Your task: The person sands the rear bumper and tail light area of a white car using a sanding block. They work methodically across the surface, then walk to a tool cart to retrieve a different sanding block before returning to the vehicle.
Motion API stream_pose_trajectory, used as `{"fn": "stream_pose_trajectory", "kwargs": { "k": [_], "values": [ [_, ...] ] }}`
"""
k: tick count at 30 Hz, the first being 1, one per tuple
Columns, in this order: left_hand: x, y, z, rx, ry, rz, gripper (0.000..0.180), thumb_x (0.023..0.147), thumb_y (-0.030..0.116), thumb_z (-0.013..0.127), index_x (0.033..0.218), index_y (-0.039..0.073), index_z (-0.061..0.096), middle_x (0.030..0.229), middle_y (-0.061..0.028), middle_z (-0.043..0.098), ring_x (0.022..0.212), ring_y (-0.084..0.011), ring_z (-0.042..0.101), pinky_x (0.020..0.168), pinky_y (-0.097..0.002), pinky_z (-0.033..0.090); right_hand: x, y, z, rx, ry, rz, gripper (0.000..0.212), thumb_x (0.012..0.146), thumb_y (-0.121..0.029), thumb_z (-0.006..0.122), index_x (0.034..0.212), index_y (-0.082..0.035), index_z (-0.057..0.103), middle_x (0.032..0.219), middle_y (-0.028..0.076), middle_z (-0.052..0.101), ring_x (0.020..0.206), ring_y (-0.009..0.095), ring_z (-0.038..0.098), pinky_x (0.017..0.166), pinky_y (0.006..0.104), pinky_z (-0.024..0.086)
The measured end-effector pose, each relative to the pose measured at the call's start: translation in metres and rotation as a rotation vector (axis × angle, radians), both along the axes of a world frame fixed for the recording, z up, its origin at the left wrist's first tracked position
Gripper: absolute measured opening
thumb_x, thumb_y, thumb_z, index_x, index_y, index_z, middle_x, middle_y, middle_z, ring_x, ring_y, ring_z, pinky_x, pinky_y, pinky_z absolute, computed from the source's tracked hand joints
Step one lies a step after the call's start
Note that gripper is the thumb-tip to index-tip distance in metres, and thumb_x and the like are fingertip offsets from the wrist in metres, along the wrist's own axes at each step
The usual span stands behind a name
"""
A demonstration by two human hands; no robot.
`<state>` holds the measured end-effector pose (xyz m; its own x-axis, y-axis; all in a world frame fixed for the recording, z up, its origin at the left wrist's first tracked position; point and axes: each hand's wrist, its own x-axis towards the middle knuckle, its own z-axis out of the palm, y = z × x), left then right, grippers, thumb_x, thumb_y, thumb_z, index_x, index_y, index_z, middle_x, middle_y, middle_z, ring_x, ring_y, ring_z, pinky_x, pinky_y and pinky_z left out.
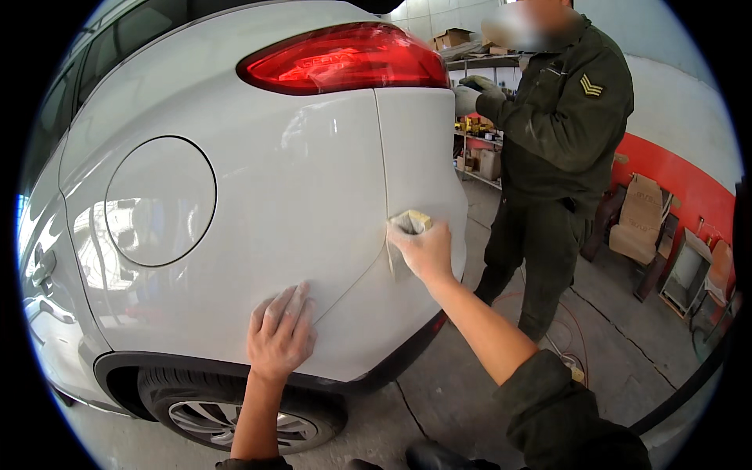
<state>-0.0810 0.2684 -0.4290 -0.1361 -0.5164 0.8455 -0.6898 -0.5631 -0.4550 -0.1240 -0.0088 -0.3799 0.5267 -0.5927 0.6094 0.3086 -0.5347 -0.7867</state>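
Observation:
A white car's rear corner (282, 180) fills the middle of the view. My left hand (282, 329) lies flat on the panel above the rear wheel, its dusty fingers stretched out and nothing in them. Against the bumper, just right of the seam below the red tail light (345, 61), my right hand (424, 249) grips a pale yellow sanding block (412, 219). The block's lower part appears as a whitish strip along the bumper; my fingers partly cover it. Dust whitens the fingers of both hands.
A person (560, 133) in dark green work clothes and gloves stands right of the bumper. Behind are shelves (479, 149) with boxes and containers. A brown-covered seat (638, 219) stands by the red and white wall. A thin red hose (581, 333) lies on the concrete floor.

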Motion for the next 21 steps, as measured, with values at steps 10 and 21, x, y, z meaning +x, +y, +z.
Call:
{"fn": "stream_pose_trajectory", "kwargs": {
  "k": [10, 21],
  "values": [
    [-0.003, 0.001, -0.003, 0.005, 0.011, 0.016, 0.033, 0.074, 0.001, 0.064, 0.106, 0.006, 0.068, 0.133, -0.0067, 0.066, 0.118, -0.0251, 0.062, 0.095, -0.0408, 0.050, -0.067, -0.056, 0.014, 0.263, -0.070, 0.328, 0.037, 0.092, -0.031, 0.077, 0.111, 0.001, 0.071, 0.104, 0.003, 0.071, 0.094, 0.013, 0.065, 0.084, 0.0305, 0.050],
    [-0.006, -0.007, -0.007, -0.033, 0.071, 0.044, 0.028, 0.076, 0.002, 0.066, 0.104, 0.006, 0.068, 0.134, -0.0103, 0.065, 0.122, -0.0292, 0.061, 0.097, -0.0455, 0.049, -0.101, -0.038, -0.008, 0.095, 0.011, 0.370, 0.029, 0.095, -0.023, 0.066, 0.115, -0.001, 0.063, 0.110, 0.006, 0.066, 0.103, 0.016, 0.061, 0.091, 0.0330, 0.048]
  ]
}}
